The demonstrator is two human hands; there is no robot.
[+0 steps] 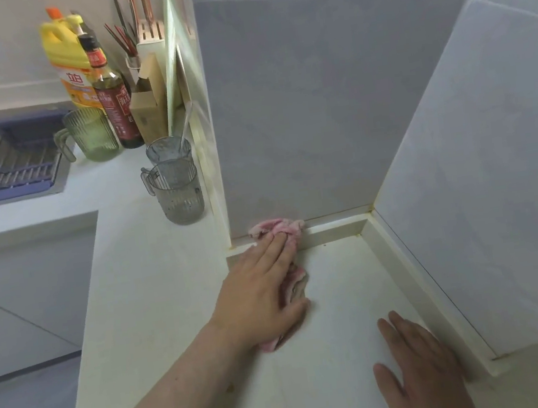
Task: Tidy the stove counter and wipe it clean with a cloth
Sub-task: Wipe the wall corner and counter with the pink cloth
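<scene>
A crumpled pink cloth [280, 228] lies on the white counter [334, 284], its far end pushed against the low backsplash ledge in the corner by the grey tiled wall. My left hand [262, 291] lies flat on the cloth with straight fingers and presses it down; the fingertips reach the ledge. Pink folds show past the fingers, beside the palm and under the heel of the hand. My right hand [422, 369] rests flat on the counter at the lower right, fingers straight, holding nothing.
A grey ribbed jug [177, 190] and a second one with a utensil [168, 150] stand left of the wall edge. Farther back are a green jug [92, 133], a dark sauce bottle [115, 101], a yellow detergent bottle [67, 59], a knife block [150, 32] and the sink rack [13, 163].
</scene>
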